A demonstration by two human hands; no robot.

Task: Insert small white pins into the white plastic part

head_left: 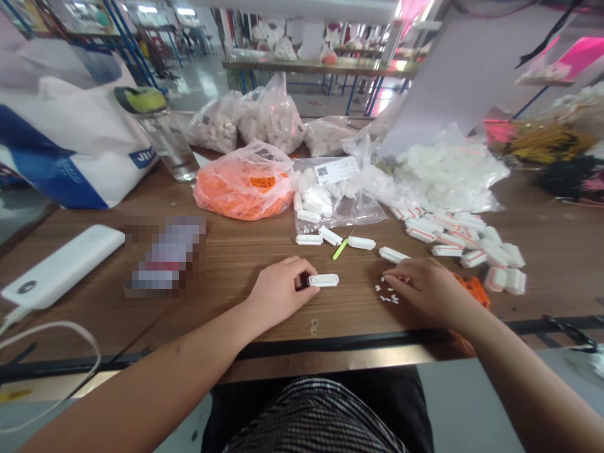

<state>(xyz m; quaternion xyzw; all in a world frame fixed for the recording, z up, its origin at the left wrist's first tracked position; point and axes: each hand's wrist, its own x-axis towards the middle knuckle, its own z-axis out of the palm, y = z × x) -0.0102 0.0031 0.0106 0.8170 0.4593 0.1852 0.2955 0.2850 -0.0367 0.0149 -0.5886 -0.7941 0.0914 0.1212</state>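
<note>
Between thumb and fingers, my left hand [283, 290] grips one end of a white connector housing [324, 280] whose row of small holes faces up. My right hand [425, 286] is over the table to the right, thumb and index finger pinched together at a scatter of tiny white pieces [389, 294]. Whether a piece is between those fingertips is too small to tell. More white housings [361, 243] lie in a loose row behind my hands. A small tool with a lime-green handle [340, 249] and a thin metal tip rests among them.
Housings with orange strips [453, 238] are heaped at the right, near an orange bundle [473, 290]. Behind stand a bag of orange parts [245, 182], bags of white parts [330, 192] and a water bottle [165, 141]. A power bank [66, 264] with a cable lies left.
</note>
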